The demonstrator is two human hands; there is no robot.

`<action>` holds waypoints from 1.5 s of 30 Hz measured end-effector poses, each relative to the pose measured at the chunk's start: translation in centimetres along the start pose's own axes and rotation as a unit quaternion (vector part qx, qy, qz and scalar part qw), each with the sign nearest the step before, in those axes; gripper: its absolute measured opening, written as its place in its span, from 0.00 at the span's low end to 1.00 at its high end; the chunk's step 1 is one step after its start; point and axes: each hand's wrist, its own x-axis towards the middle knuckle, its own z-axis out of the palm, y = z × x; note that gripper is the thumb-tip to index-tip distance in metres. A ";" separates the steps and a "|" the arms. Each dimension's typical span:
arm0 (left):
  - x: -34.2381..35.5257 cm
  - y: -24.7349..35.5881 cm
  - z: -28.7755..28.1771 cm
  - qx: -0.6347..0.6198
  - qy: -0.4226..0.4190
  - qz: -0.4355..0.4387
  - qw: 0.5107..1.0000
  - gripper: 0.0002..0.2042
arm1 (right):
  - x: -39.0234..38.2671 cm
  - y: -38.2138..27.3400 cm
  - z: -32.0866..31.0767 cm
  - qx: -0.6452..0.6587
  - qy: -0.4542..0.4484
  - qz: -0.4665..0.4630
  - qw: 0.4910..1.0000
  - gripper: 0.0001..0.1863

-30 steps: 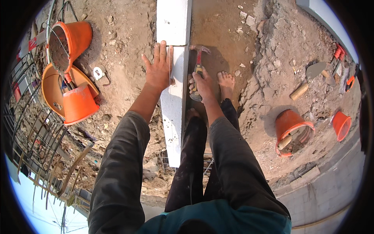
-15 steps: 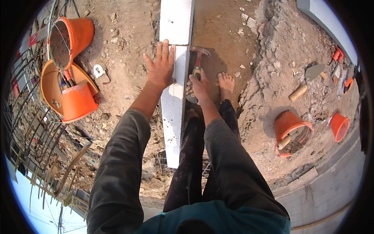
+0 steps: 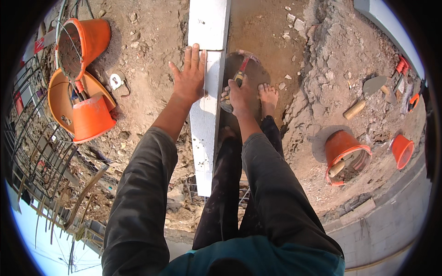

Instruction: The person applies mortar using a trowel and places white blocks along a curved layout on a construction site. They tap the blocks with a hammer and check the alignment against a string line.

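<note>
My left hand (image 3: 188, 82) lies flat with its fingers spread on the white block wall (image 3: 207, 124), near the joint between two blocks. A thin line runs along the top of the wall beside the fingers. To the right of the wall, my right hand (image 3: 240, 97) is closed round the grip of a claw hammer (image 3: 241, 70). The hammer has a red neck and a yellow and black handle. Its head points away from me, apart from the wall, above the brown ground. My bare right foot (image 3: 268, 96) stands next to that hand.
On the left are an orange bucket (image 3: 97, 37), a yellow-orange tub (image 3: 57, 94), a second orange bucket (image 3: 94, 120) and a white tape measure (image 3: 116, 81). Rebar (image 3: 30, 110) stands beyond. To the right lie a trowel (image 3: 374, 85), an orange bucket (image 3: 338, 146) and a smaller one (image 3: 401, 152).
My right hand has shifted slightly right, and the hammer has swung with its head further from the wall. My left hand has stayed on the wall.
</note>
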 end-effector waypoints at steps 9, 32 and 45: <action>0.1 -0.1 1.2 0.028 0.030 -0.010 0.999 0.65 | -2.8 1.0 -0.2 0.077 0.084 0.014 0.993 0.15; -0.2 -0.2 0.4 0.001 0.027 0.004 1.000 0.65 | -3.7 -4.0 -0.4 0.025 0.018 -0.034 0.999 0.15; -4.1 -0.1 6.0 -0.278 0.003 -0.293 0.915 0.56 | -14.8 -0.7 -4.9 -0.289 0.013 -0.264 0.920 0.32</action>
